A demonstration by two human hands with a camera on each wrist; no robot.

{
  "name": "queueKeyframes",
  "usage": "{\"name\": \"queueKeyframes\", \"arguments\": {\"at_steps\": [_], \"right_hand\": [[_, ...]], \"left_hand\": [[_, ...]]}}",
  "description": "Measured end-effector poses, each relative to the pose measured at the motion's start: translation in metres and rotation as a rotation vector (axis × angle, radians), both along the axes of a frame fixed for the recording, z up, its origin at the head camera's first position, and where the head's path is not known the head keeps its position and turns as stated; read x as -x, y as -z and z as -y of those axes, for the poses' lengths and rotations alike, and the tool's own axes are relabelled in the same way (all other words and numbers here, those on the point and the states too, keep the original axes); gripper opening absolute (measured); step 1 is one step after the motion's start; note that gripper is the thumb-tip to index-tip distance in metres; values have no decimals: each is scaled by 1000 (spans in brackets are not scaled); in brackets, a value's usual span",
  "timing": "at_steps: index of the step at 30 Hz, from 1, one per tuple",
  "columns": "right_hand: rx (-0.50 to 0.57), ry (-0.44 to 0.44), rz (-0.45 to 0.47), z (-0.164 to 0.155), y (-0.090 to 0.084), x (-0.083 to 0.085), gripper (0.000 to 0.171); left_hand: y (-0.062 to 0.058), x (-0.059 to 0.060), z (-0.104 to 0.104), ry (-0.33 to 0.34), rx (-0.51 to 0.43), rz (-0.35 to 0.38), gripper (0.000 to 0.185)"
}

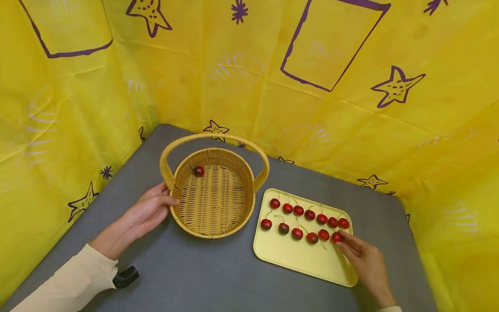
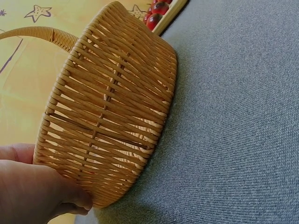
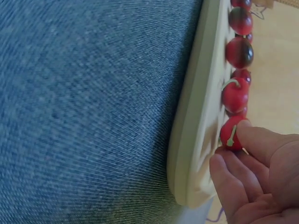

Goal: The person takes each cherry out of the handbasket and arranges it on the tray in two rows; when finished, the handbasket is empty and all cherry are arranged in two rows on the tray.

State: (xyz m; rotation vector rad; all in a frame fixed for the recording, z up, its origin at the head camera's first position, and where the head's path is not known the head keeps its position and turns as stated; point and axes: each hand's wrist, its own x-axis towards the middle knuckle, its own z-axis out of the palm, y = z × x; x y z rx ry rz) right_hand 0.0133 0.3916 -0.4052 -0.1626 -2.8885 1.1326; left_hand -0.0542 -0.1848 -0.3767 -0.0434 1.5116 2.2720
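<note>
A round wicker basket (image 1: 214,203) with an arched handle stands left of centre, one dark red cherry (image 1: 199,171) lying inside near its far left wall. My left hand (image 1: 150,210) grips the basket's left rim, thumb over the edge and fingers against the outer weave (image 2: 107,102). To the right, a pale yellow tray (image 1: 290,258) bears two rows of cherries with green stems. My right hand (image 1: 365,259) pinches the rightmost cherry (image 3: 231,133) of the near row between thumb and fingers, at tray level. Whether it touches the tray, I cannot tell.
Both basket and tray rest on a grey cloth-covered table (image 1: 202,273). Yellow drapes (image 1: 249,86) with purple starfish drawings hang behind and at both sides. A black band piece (image 1: 126,277) sits at my left sleeve. The basket handle (image 1: 214,135) arches up over the basket.
</note>
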Motion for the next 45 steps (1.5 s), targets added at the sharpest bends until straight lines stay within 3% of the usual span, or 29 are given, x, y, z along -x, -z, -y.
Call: {"name": "queueKeyframes", "arguments": {"at_steps": [23, 27, 33, 39, 45], "right_hand": [[-65, -53, -14, -2, -3, 2, 43], [-91, -60, -35, -2, -11, 2, 42], [-123, -101, -140, 7, -39, 8, 40], [-1, -220, -195, 47, -69, 27, 41], [293, -423, -215, 122, -96, 50, 43]], "left_hand": [[1, 1, -2, -9, -9, 11, 91], [0, 1, -2, -5, -6, 11, 91], [-1, 0, 0, -4, -4, 17, 91], [-1, -1, 1, -2, -4, 11, 90], [0, -1, 1, 2, -20, 10, 91]]}}
